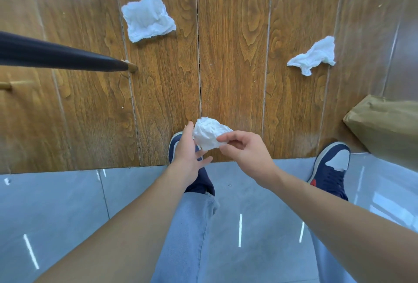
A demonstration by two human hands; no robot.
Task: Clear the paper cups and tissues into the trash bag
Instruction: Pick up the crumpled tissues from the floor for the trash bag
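A crumpled white tissue (209, 134) is held above the floor between both hands. My right hand (243, 150) pinches its right side with thumb and forefinger. My left hand (188, 149) touches its left side with fingers spread apart. Two more crumpled white tissues lie on the wooden floor: a larger tissue (148, 19) at the upper left and a smaller tissue (314, 55) at the upper right. A brown paper bag (386, 124) sits at the right edge, partly cut off. No paper cups are in view.
A dark furniture leg (61, 55) with a brass foot slants in from the left. My two navy shoes stand where the wooden floor meets grey tiles (67, 203). Wooden floor (233, 68) spreads between the tissues.
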